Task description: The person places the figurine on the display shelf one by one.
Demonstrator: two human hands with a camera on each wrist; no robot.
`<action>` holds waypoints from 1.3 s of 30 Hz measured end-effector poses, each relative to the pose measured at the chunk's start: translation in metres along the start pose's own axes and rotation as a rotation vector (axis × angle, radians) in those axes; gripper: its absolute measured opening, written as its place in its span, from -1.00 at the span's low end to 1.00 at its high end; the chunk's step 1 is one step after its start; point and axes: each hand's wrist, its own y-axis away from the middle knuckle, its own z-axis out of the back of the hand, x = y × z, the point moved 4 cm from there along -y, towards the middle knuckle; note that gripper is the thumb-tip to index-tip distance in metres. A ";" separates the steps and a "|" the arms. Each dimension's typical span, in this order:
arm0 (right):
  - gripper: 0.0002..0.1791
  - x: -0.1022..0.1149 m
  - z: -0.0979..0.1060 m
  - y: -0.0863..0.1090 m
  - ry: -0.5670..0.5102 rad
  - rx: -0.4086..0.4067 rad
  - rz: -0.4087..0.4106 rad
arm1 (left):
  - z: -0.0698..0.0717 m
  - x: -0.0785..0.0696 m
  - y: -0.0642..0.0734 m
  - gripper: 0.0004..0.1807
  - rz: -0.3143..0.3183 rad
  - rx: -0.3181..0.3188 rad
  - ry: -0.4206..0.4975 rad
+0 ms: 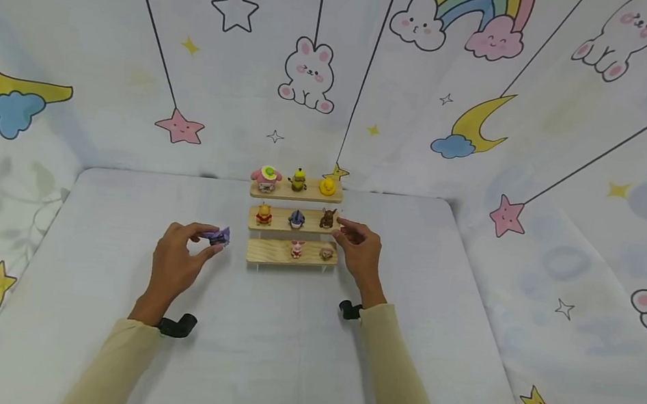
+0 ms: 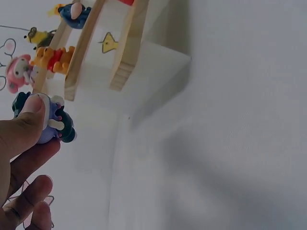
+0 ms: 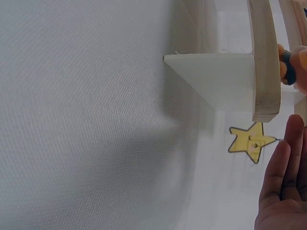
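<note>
My left hand (image 1: 178,261) pinches a small purple figurine (image 1: 219,237) between thumb and fingers, just left of a three-step wooden display stand (image 1: 267,250). Seen from the left wrist, this figurine (image 2: 50,120) has lilac, white and dark green parts. My right hand (image 1: 361,252) is at the stand's right side, its fingertips close to the end of the middle step and the brown figurine (image 1: 328,218) there. From the right wrist, its fingers (image 3: 276,170) look fairly straight. The bottom step carries a pink figurine (image 1: 297,249) and a round-headed one (image 1: 326,252) towards the right.
On the top step stand a pink-hooded figurine (image 1: 267,179), a yellow-green one (image 1: 298,180) and a yellow duck (image 1: 328,187). A bear in red (image 1: 264,214) and a blue donkey (image 1: 296,219) share the middle step. White cloth covers the table (image 1: 264,359); a printed curtain (image 1: 239,93) hangs behind.
</note>
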 end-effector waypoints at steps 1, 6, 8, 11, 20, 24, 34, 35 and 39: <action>-0.67 0.000 0.000 0.000 0.002 0.001 -0.002 | -0.002 -0.004 0.000 -0.57 -0.009 0.006 0.003; -0.67 0.001 0.000 0.001 0.007 0.008 -0.001 | -0.012 -0.021 0.000 -0.56 -0.061 0.022 0.020; -0.67 0.002 0.000 0.002 0.006 0.009 0.000 | -0.018 -0.025 -0.001 -0.56 -0.079 0.025 0.027; -0.67 0.002 0.001 0.002 0.006 0.008 -0.005 | -0.027 -0.030 -0.001 -0.55 -0.093 0.036 0.036; -0.66 0.001 0.001 0.001 0.005 0.011 -0.007 | -0.051 -0.038 -0.004 -0.54 -0.112 0.052 0.051; -0.65 0.001 0.001 0.002 0.008 0.014 -0.008 | -0.060 -0.039 -0.005 -0.53 -0.110 0.070 0.048; -0.65 0.000 0.001 0.000 0.014 0.019 -0.011 | -0.068 -0.037 -0.002 -0.53 -0.129 0.050 0.011; -0.65 0.000 0.001 0.000 0.016 0.019 -0.011 | -0.069 -0.037 -0.002 -0.53 -0.131 0.049 0.008; -0.62 -0.001 0.001 0.000 0.019 0.020 -0.005 | -0.071 -0.035 -0.002 -0.54 -0.143 0.038 0.008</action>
